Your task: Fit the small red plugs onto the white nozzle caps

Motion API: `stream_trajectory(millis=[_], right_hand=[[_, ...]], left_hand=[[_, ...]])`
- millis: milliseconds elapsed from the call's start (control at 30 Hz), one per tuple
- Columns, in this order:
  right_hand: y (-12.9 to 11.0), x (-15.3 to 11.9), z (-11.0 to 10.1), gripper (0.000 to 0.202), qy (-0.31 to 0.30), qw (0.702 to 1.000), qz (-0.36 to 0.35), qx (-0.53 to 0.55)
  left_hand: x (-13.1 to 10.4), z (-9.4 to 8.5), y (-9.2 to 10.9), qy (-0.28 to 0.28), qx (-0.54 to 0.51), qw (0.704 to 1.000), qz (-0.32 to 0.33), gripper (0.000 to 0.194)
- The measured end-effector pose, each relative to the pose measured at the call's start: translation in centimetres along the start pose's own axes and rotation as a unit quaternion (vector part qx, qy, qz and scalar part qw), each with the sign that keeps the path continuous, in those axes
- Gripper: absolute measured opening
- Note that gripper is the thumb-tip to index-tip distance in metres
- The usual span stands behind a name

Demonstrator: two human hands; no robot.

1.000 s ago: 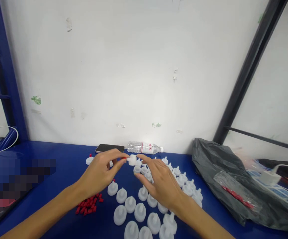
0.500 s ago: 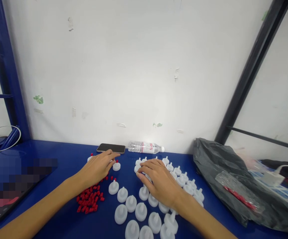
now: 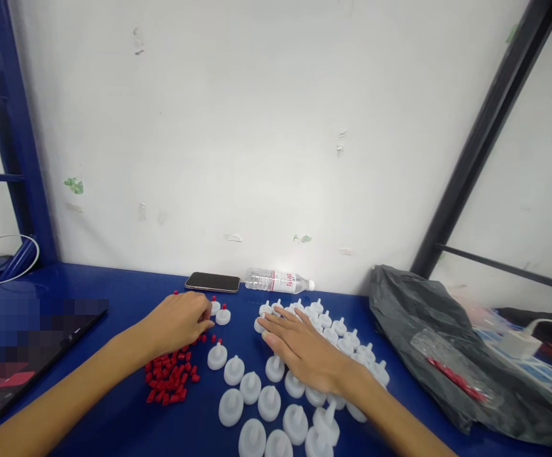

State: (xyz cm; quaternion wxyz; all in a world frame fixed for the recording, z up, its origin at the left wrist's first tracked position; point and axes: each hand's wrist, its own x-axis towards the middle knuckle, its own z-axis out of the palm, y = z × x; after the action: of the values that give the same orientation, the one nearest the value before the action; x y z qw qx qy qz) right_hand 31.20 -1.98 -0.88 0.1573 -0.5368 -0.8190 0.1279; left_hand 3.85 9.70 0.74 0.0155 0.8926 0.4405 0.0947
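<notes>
My left hand (image 3: 178,322) hovers over the back of a pile of small red caps (image 3: 171,379), its fingers curled inward. Whatever its fingertips hold, if anything, is hidden. Just right of it stand white nozzle lids with red tips (image 3: 223,315). My right hand (image 3: 307,350) lies flat with fingers spread over a group of white nozzle lids (image 3: 352,339), touching some and covering others. More bare white nozzle lids (image 3: 269,404) stand upright in loose rows between the hands and nearer to me.
A phone (image 3: 213,282) and a clear plastic bottle (image 3: 279,281) lie along the wall. To the right, a dark grey plastic bag (image 3: 413,317) carries a clear packet (image 3: 454,371) with red pieces inside. A dark flat device (image 3: 32,374), partly blurred out, rests on the blue table (image 3: 127,282) at left.
My left hand has drawn back a little to the left, away from the red-tipped lids, and its fingers have curled. The right hand's fingers have flattened and spread over the white lids.
</notes>
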Motion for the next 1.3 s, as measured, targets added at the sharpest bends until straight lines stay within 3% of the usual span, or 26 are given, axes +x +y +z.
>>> stream_trajectory(millis=[200,367,600,733,900,1033,1300], right_hand=[[-0.7,-0.1,-0.6,0.058,-0.014,1.0,0.007,0.014],[-0.4,0.0,-0.2,0.055,0.003,1.0,-0.015,0.0],[-0.5,0.1,-0.1,0.042,0.097,0.99,-0.077,-0.06],[-0.6,0.3,0.2,0.03,0.172,0.972,-0.13,-0.095],[-1.2,0.5,0.3,0.011,0.228,0.953,-0.174,-0.095],[-1.7,0.3,0.3,0.015,0.202,0.952,-0.204,-0.105],[-1.5,0.2,0.4,0.014,0.191,0.944,-0.233,-0.133]], left_hand=[[0.1,0.1,0.0,-0.027,-0.006,1.0,-0.008,0.012],[0.1,0.0,0.2,-0.005,-0.021,1.0,-0.01,0.013],[-0.3,-1.1,1.6,0.066,-0.077,0.995,0.009,0.022],[-0.5,-1.6,2.8,0.096,-0.202,0.974,0.023,0.028],[-0.7,-1.8,4.1,0.034,-0.395,0.918,0.008,0.033],[-0.9,-1.5,5.0,0.005,-0.459,0.888,0.019,0.03],[-1.2,-0.9,5.6,-0.023,-0.454,0.89,0.027,0.024]])
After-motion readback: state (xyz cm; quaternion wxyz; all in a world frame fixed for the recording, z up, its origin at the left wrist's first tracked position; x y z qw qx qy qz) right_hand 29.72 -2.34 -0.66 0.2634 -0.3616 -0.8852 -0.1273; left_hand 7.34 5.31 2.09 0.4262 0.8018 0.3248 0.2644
